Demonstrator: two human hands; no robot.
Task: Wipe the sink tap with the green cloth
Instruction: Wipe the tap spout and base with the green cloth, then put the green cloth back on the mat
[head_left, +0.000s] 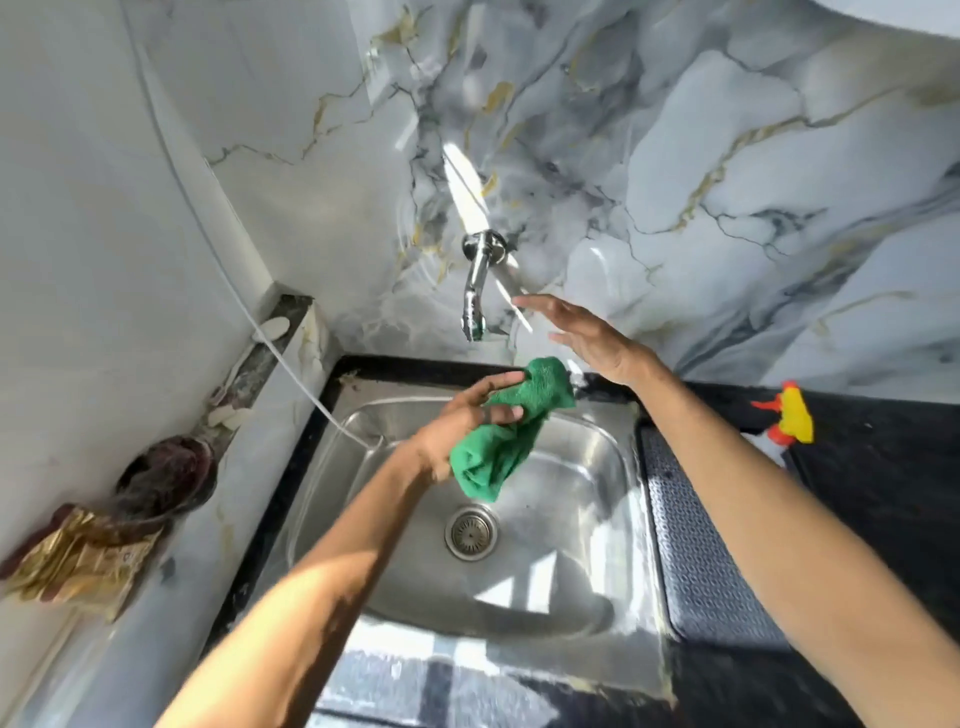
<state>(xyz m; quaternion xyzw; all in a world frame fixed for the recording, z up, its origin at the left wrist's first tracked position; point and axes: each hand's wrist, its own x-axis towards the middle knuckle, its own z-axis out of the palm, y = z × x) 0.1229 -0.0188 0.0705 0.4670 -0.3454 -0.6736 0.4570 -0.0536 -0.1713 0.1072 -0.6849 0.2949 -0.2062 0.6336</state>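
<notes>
A chrome tap (477, 283) juts from the marble wall and points down over the steel sink (613, 519). My left hand (470, 415) grips a bunched green cloth (506, 431), held over the sink, below and slightly right of the spout. The cloth hangs down from my fingers, apart from the tap. My right hand (582, 332) hovers with fingers spread just right of the spout, holding nothing and not touching the tap.
A spray bottle with a yellow and red head (789, 418) lies on the black counter at right. A dark textured mat (701, 545) borders the sink. A white hose (291, 364) runs into the basin. On the left ledge are a dark round scrubber (166, 478) and gold wrappers (72, 561).
</notes>
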